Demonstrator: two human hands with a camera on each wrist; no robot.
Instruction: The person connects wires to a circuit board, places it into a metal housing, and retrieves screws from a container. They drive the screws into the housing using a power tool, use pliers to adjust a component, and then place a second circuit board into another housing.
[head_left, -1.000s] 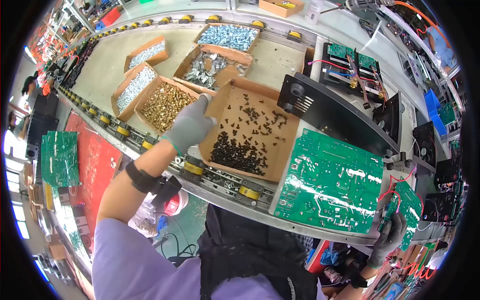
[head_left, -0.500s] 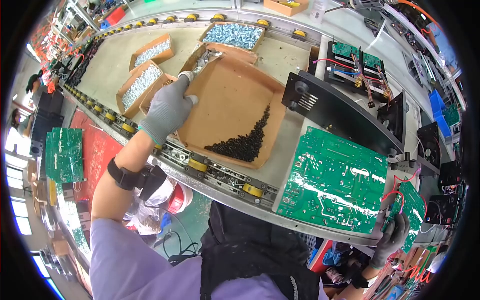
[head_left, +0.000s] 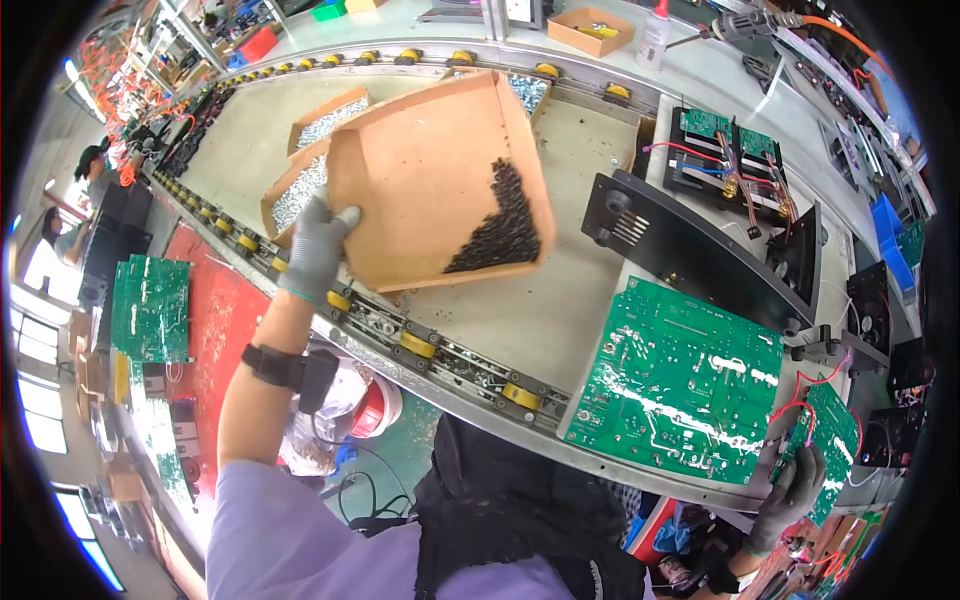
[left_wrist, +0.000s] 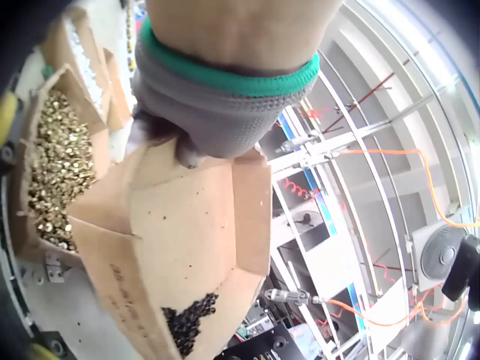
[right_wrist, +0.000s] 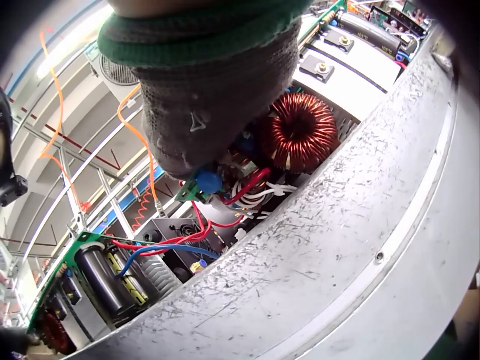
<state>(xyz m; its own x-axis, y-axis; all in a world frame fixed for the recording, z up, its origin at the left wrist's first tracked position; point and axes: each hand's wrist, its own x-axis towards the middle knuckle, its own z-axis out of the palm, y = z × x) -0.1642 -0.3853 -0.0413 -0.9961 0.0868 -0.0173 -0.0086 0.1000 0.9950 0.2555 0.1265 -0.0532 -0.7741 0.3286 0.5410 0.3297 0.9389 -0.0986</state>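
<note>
My gloved left hand (head_left: pixel 318 250) grips the left side of a shallow cardboard box (head_left: pixel 420 170), thumb over its rim. The box is raised and tilted, overlapping other boxes in the head view. Small black screws (head_left: pixel 505 220) lie heaped in its lower right corner, with a few specks elsewhere on its floor. In the left wrist view, a box of brass-coloured fasteners (left_wrist: pixel 60 165) stands beside it. At the far right, my gloved right hand (head_left: pixel 788 495) holds the edge of a smaller green circuit board (head_left: pixel 833 450) with red wires. A copper coil (right_wrist: pixel 302 129) shows beside that hand.
A large green circuit board (head_left: pixel 685 385) lies at the table's front edge, before an upright black panel (head_left: pixel 700 245). Boxes of silvery parts (head_left: pixel 300 195) stand behind the raised box. A roller track (head_left: pixel 418 345) runs along the near edge. A power driver (head_left: pixel 745 25) lies at the back.
My left hand has lifted and tilted the box, moving it away from the near edge. The scattered black screws have slid together into one corner. My right hand stays at the smaller board.
</note>
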